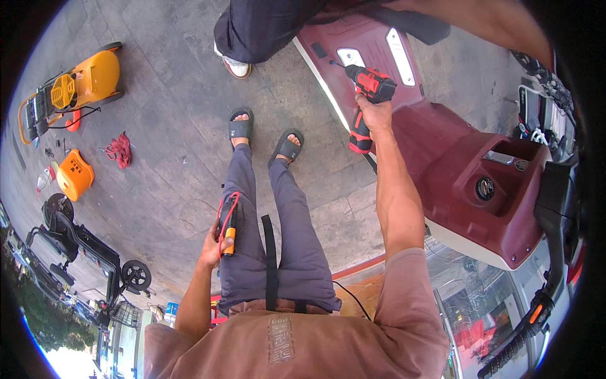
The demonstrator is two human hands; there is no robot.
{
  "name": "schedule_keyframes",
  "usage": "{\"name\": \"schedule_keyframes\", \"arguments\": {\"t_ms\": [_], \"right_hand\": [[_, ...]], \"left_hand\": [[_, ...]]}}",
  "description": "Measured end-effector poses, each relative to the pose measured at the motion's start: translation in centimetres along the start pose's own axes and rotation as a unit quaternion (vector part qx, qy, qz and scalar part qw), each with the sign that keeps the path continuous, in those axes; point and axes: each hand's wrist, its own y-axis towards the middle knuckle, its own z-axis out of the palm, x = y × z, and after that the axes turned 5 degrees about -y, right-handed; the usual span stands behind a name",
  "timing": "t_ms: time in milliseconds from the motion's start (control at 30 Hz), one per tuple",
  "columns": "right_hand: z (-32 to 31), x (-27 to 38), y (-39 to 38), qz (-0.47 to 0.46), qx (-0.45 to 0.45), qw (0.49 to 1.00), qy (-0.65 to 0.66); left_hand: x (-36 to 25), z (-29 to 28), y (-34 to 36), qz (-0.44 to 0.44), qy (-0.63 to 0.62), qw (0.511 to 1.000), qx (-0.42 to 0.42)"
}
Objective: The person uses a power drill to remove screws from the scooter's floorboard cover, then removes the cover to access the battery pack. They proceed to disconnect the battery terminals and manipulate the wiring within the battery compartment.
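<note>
My right hand [377, 115] is wrapped round the grip of a red-and-black cordless drill [374, 83]. Its bit points left, over the footboard [344, 38] of a dark red electric scooter [435, 145]; whether the tip touches anything I cannot tell. Down by my left thigh, my left hand [211, 247] is closed on a black-and-orange handheld tool [230, 237] with a red cord looped around it. The exact kind of that tool is unclear.
Another person's leg [265, 28] and arm [486, 22] reach in at the scooter's far side. To the left are a yellow wheeled machine [98, 76], a red cloth [118, 150], an orange basket [76, 174] and a black folding scooter [95, 249]. A handlebar [555, 215] lies at right.
</note>
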Motion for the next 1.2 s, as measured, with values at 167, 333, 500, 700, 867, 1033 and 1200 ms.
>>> {"name": "schedule_keyframes", "arguments": {"t_ms": [167,333,500,700,867,1033,1200], "right_hand": [[-0.1,0.4,-0.2,0.045,0.001,0.998,0.048],[-0.5,1.2,-0.9,0.068,0.009,0.997,0.030],[-0.7,0.5,-0.5,0.062,0.015,0.998,0.030],[-1.5,0.7,0.5,-0.033,0.052,0.987,-0.145],[-2.3,5.0,2.5,-0.054,0.085,0.920,-0.379],[-1.5,7.6,3.2,0.055,0.102,0.941,-0.317],[0.2,6.9,2.4,0.080,0.064,0.945,-0.310]], "left_hand": [[-0.2,0.1,0.1,-0.006,0.002,1.000,0.003],[-0.3,0.6,0.1,-0.006,0.021,1.000,-0.005],[-0.3,0.6,0.3,-0.011,0.017,1.000,-0.005],[-0.1,0.7,0.7,-0.017,0.020,1.000,0.004],[0.0,0.9,1.3,-0.004,0.045,0.999,0.016],[0.2,0.8,2.1,-0.050,0.005,0.998,0.030],[0.8,1.0,2.7,-0.066,0.004,0.998,0.015]]}}
